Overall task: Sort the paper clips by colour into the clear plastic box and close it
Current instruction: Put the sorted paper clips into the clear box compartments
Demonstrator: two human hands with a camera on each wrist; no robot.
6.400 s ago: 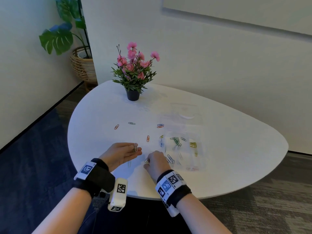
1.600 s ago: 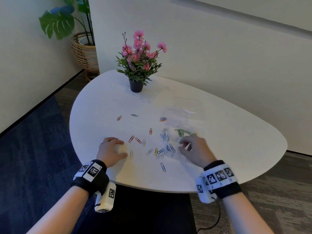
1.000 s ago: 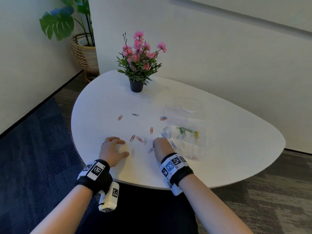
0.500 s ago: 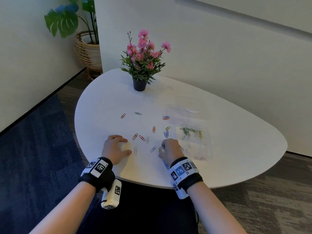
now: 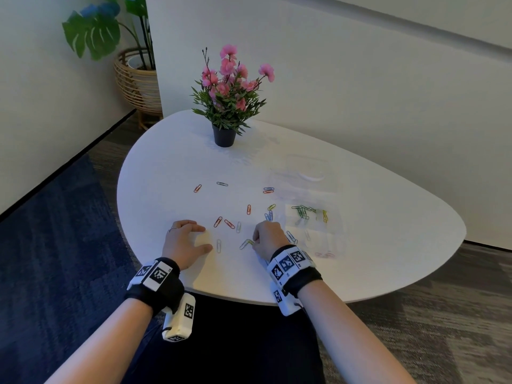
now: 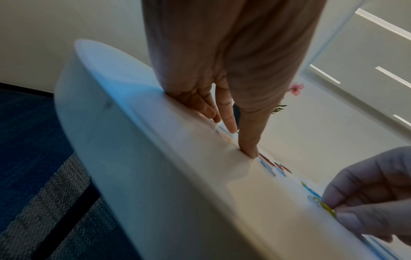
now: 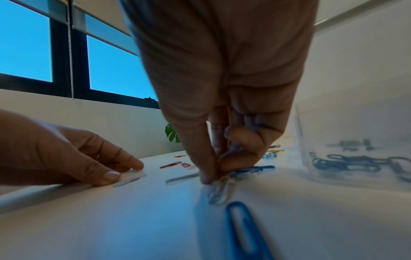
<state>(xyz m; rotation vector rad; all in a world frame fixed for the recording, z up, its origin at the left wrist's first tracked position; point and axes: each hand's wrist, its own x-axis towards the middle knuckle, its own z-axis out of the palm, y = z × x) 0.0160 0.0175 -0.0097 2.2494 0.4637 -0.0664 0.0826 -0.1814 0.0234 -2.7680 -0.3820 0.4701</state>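
Coloured paper clips lie scattered on the white table: red ones, a white one, blue ones. My right hand is down on the table, thumb and forefinger pinching a yellow paper clip that lies against a white one. The wrist view shows the same pinch by my right hand. My left hand rests on the table with loosely curled fingers and holds nothing. The clear plastic box stands to the right, lid laid open behind it, holding green, yellow and blue clips.
A potted pink flower stands at the table's far side. A large blue clip lies just below my right wrist. The table's near edge runs under both wrists. A basket planter sits on the floor at the back left.
My right hand has come back from the box to the loose clips near the front and closed its fingertips on the yellow clip. The left hand has stayed put.
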